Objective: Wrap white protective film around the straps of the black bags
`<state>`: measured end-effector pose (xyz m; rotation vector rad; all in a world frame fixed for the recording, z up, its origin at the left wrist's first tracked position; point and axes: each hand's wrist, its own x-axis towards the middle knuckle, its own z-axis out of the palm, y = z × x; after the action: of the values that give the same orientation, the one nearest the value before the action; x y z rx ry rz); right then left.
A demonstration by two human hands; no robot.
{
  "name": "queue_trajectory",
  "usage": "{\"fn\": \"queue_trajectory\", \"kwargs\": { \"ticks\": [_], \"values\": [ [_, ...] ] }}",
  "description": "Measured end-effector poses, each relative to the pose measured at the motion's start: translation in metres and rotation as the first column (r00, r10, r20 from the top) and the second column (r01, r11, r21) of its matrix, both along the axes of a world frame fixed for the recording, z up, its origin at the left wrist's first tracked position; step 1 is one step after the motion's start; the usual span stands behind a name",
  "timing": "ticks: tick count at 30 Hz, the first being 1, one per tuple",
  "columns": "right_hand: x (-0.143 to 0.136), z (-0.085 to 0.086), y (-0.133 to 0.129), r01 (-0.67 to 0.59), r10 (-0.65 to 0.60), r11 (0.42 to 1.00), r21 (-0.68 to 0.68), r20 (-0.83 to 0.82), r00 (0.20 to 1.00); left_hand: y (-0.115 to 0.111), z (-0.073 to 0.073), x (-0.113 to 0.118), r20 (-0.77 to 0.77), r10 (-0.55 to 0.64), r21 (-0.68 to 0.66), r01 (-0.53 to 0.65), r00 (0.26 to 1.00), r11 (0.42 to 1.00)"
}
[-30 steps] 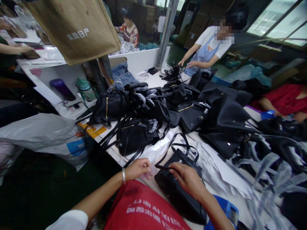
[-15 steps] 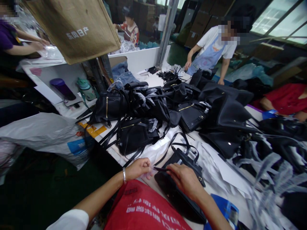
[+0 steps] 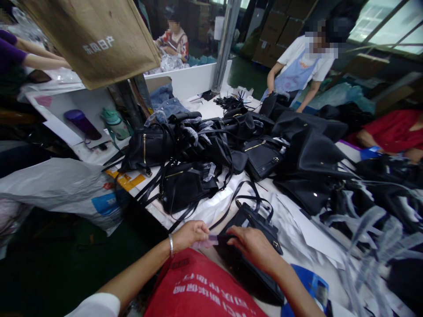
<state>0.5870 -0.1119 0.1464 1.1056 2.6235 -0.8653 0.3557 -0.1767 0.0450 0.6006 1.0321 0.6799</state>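
Observation:
My left hand (image 3: 194, 233), with a silver bracelet at the wrist, is closed in a pinch on a small, pinkish, see-through strip (image 3: 212, 240). The strip points toward my right hand (image 3: 253, 247), whose fingers are bent and slightly apart above a glossy black bag part (image 3: 253, 277). Nothing shows clearly between the right fingers. Just beyond them lies a small black handbag (image 3: 244, 215) with thin handles and a gold-coloured fitting. A red apron (image 3: 194, 286) with white lettering covers my lap.
Black bags with gold zips (image 3: 185, 185) pile up across the table. Clear plastic strips (image 3: 376, 246) lie at right, a blue packet (image 3: 307, 288) near my right forearm. A brown bag (image 3: 95, 44) hangs at upper left. A co-worker (image 3: 297, 75) stands across the table.
The dark narrow piece that ran between my hands no longer shows there; the pinkish strip now sticks out from my left fingers. My right fingers have loosened. The co-worker opposite has moved their arms.

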Motion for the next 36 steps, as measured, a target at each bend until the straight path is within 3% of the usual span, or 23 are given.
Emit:
{"fn": "queue_trajectory", "kwargs": {
  "ticks": [3,9,12,17,21,24,32,36],
  "values": [
    [0.0,0.0,0.0,0.01,-0.01,0.999,-0.05,-0.012,1.0,0.001,0.006,0.005,-0.063,-0.019,0.014,0.02,0.998,1.0],
    [-0.016,-0.011,-0.01,-0.007,0.001,0.992,-0.125,-0.051,0.999,0.004,0.02,0.021,0.009,-0.032,0.103,0.031,0.999,0.994],
    [-0.015,-0.018,-0.012,-0.02,0.009,0.993,-0.117,-0.09,0.996,0.006,0.019,0.022,-0.066,-0.074,0.149,0.083,0.995,0.985],
    [0.009,-0.021,0.003,-0.011,0.01,1.0,-0.007,-0.116,0.993,0.01,0.021,0.017,-0.22,-0.096,0.236,0.148,0.971,0.96],
    [0.011,-0.026,0.01,-0.038,0.04,0.999,0.031,-0.071,0.997,0.014,0.029,0.018,-0.557,-0.101,0.373,0.357,0.824,0.856],
    [0.001,-0.031,0.008,-0.085,0.086,0.996,0.017,-0.075,0.993,0.017,0.034,0.021,-0.719,-0.122,0.374,0.528,0.684,0.763],
    [0.011,-0.032,0.023,0.007,-0.01,0.999,-0.052,-0.063,0.998,0.022,0.041,0.023,-0.893,-0.105,0.285,0.729,0.438,0.622],
    [0.024,-0.018,0.032,0.07,-0.092,0.986,-0.152,-0.14,0.986,0.039,0.057,0.031,-0.907,-0.112,0.298,0.805,0.407,0.513]
  ]
}}
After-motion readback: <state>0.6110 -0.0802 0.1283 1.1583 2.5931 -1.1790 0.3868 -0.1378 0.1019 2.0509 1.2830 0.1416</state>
